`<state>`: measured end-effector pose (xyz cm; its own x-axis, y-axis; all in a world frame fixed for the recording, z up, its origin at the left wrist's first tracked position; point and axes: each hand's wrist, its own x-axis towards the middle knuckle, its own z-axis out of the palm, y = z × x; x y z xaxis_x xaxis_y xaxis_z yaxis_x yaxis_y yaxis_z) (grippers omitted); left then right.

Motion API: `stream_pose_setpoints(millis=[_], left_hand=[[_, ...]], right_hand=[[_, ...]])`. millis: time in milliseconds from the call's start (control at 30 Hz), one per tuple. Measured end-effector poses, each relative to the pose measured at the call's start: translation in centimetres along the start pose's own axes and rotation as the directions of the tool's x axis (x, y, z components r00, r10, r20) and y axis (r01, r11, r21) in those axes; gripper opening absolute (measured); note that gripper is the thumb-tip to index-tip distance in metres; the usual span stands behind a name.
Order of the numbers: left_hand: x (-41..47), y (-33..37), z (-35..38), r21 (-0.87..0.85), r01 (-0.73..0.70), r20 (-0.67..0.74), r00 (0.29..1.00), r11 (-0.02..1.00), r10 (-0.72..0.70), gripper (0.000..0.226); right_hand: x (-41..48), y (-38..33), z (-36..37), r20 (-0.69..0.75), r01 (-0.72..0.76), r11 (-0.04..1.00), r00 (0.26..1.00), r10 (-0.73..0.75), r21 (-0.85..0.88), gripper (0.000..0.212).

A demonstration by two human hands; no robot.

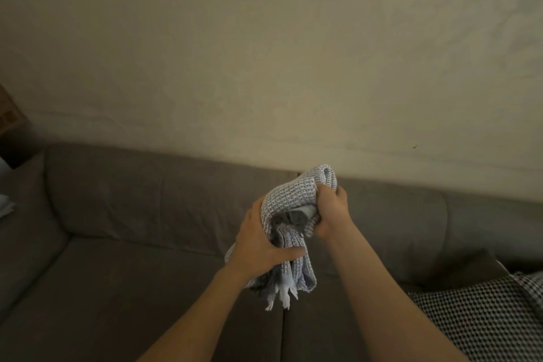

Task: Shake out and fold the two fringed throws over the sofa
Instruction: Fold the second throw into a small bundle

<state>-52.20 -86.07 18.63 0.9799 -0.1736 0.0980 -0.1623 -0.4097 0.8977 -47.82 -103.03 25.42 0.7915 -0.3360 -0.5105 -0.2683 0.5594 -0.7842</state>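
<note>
Throw [283, 200] bunched above sofa [141, 276], 5 o'clock of centre. Left hand [261, 247] curls round lower bundle; right hand [332, 211] grips top. Advice: find two corners, spread arms, snap downward. Second throw [484, 320] at 4 o'clock.

A cream wall [264, 53] fills the upper part of the room, its plaster uneven, with a small dark speck [414, 146] low on the right. At the far left edge a brown latticed thing [8, 112] stands against it, mostly cut off. Below that, something pale [4, 204] pokes in over the arm of the sofa [147, 194]; what it is, I cannot tell.
</note>
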Motion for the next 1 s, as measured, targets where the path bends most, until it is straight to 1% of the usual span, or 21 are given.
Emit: stream_pose_setpoints(millis=[100,167,233,300,333,400,433,467,500,533,567,600,633,667,733,767,833,900,933,967,1000], left_hand=[[0.2,0.9,1.5,0.052,0.107,-0.152,0.984,0.993,-0.098,0.134],[0.5,1.5,1.9,0.11,0.163,-0.242,0.961,0.981,-0.132,0.132],[0.6,2.4,1.7,0.105,0.206,-0.313,0.935,0.973,-0.164,0.112],[0.8,3.2,1.3,0.095,0.274,-0.359,0.906,0.957,-0.224,0.08],[1.1,3.3,1.0,0.088,0.31,-0.37,0.892,0.947,-0.258,0.07],[1.5,3.4,0.2,-0.02,0.357,-0.353,0.871,0.934,-0.341,0.06],[1.8,3.3,-0.3,-0.143,0.372,-0.326,0.857,0.917,-0.399,0.054],[2.2,3.2,-0.6,-0.285,0.391,-0.292,0.834,0.875,-0.468,0.048],[2.5,3.1,-1.0,-0.425,0.413,-0.248,0.803,0.806,-0.542,0.043],[2.9,3.0,-1.2,-0.546,0.43,-0.192,0.771,0.719,-0.607,0.041],[3.1,3.0,-1.4,-0.639,0.451,-0.122,0.74,0.622,-0.662,0.042],[3.3,3.1,-1.5,-0.698,0.469,-0.061,0.714,0.541,-0.698,0.045],[3.5,3.2,-1.7,-0.737,0.475,-0.016,0.699,0.481,-0.715,0.049],[3.6,3.0,-1.8,-0.762,0.47,0.003,0.692,0.447,-0.722,0.05],[3.8,2.9,-1.9,-0.781,0.458,0.003,0.683,0.425,-0.73,0.05],[3.8,2.9,-2.0,-0.781,0.459,0.002,0.68,0.423,-0.733,0.051],[3.7,2.6,-2.4,-0.773,0.474,0.01,0.673,0.421,-0.74,0.055],[3.7,2.1,-2.8,-0.762,0.497,0.036,0.672,0.414,-0.74,0.065],[3.8,1.5,-2.9,-0.757,0.512,0.056,0.669,0.405,-0.741,0.072],[4.0,0.8,-2.9,-0.75,0.531,0.088,0.671,0.394,-0.737,0.077],[4.1,0.2,-2.9,-0.74,0.55,0.119,0.672,0.386,-0.731,0.079]], right_hand=[[-0.1,0.3,1.1,-0.004,-0.028,0.998,1.0,0.029,0.048,0.09],[-0.6,0.1,1.7,-0.025,-0.045,0.998,0.999,0.046,0.039,0.087],[-0.8,-0.1,2.2,-0.006,-0.062,0.998,0.998,0.062,0.01,0.075],[-1.1,-0.3,2.6,0.037,-0.083,0.997,0.996,0.083,-0.008,0.071],[-1.5,-0.6,2.7,0.081,-0.074,0.997,0.994,0.076,-0.026,0.068],[-1.8,-1.2,2.1,0.213,-0.028,0.997,0.976,0.042,-0.066,0.052],[-1.8,-1.3,1.5,0.274,-0.008,0.996,0.961,0.032,-0.088,0.042],[-1.8,-1.4,0.7,0.296,0.01,0.992,0.955,0.028,-0.126,0.037],[-1.5,-1.0,-0.1,0.272,0.067,0.977,0.962,-0.01,-0.201,0.035],[-1.2,-0.4,-1.1,0.248,0.176,0.928,0.964,-0.095,-0.328,0.036],[-0.6,0.4,-2.1,0.266,0.312,0.815,0.943,-0.201,-0.489,0.038],[-0.2,1.1,-3.1,0.339,0.422,0.663,0.904,-0.259,-0.619,0.044],[-0.2,1.6,-3.8,0.432,0.498,0.528,0.865,-0.254,-0.688,0.051],[-0.3,1.8,-4.4,0.515,0.545,0.455,0.833,-0.202,-0.704,0.057],[-0.3,1.8,-5.3,0.612,0.586,0.388,0.788,-0.069,-0.711,0.072],[0.0,1.8,-5.6,0.628,0.604,0.328,0.777,-0.04,-0.726,0.076],[0.6,1.7,-5.9,0.644,0.645,0.191,0.761,-0.072,-0.74,0.071],[1.1,1.4,-5.7,0.64,0.663,0.101,0.745,-0.189,-0.742,0.056],[1.2,1.2,-5.5,0.624,0.671,0.08,0.722,-0.297,-0.738,0.052],[0.9,0.8,-5.2,0.59,0.683,0.088,0.683,-0.431,-0.726,0.047],[0.7,0.5,-5.0,0.545,0.708,0.108,0.622,-0.562,-0.698,0.043]])
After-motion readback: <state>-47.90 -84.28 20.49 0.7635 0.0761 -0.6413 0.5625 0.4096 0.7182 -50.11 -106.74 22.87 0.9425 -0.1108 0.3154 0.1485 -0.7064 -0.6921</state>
